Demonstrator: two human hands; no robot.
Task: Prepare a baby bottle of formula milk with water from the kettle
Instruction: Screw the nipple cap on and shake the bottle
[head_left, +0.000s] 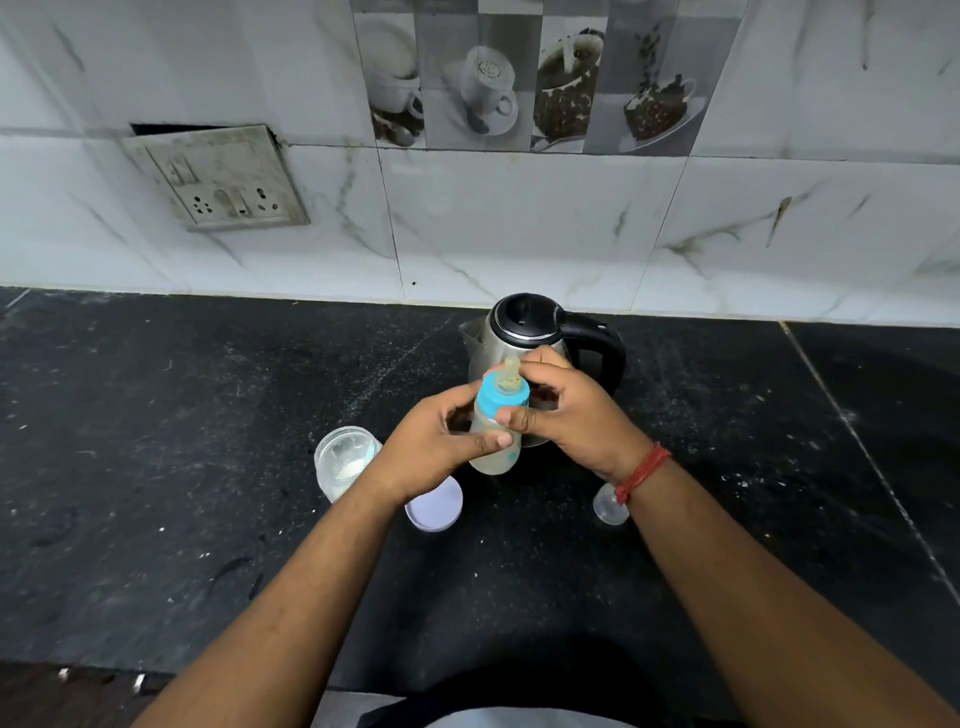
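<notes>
head | left hand (436, 447) grips bottle (496, 436) | right hand (566, 410) on collar

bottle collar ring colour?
Bright blue collar ring on the baby bottle, under the nipple; head view, the only one.

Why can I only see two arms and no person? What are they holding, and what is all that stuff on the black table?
The camera sits on the person's head and looks down, so you see only their own arms. Both hands hold a baby bottle with a blue ring and teat on top; the left hand grips its body and the right hand is up at the ring. There is pale liquid inside. Behind it on the black counter stands a shiny kettle with a black lid and handle. To the left is an open jar with white powder, its round lid lying beside it. A small clear cap rests under the right wrist.
</notes>
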